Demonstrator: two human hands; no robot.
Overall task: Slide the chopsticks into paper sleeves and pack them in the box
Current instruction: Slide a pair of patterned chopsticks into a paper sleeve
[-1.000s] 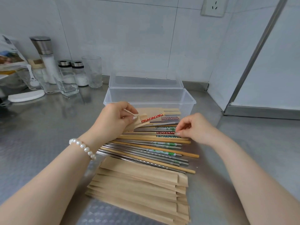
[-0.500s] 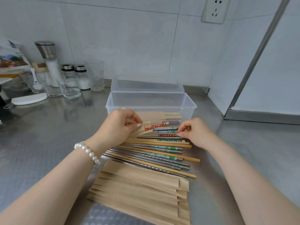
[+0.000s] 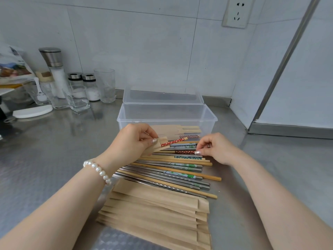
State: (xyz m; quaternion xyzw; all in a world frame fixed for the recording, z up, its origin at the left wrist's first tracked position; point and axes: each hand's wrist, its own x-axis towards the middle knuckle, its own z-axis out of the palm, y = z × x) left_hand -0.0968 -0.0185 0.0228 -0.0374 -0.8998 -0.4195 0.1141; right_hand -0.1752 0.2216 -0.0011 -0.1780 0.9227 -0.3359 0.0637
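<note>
Red chopstick (image 3: 173,142) lengthwise left-right

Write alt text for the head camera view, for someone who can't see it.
The left hand holds a paper sleeve with a red patterned chopstick in its mouth; the right hand pinches another chopstick in the loose pile. Behind, an open clear box; nearer, empty sleeves.

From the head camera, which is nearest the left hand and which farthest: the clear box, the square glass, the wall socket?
From the left hand:
1. Clear box, just behind the hand, slightly right.
2. Square glass, back and to the left on the counter.
3. Wall socket, high on the wall, far right.
</note>
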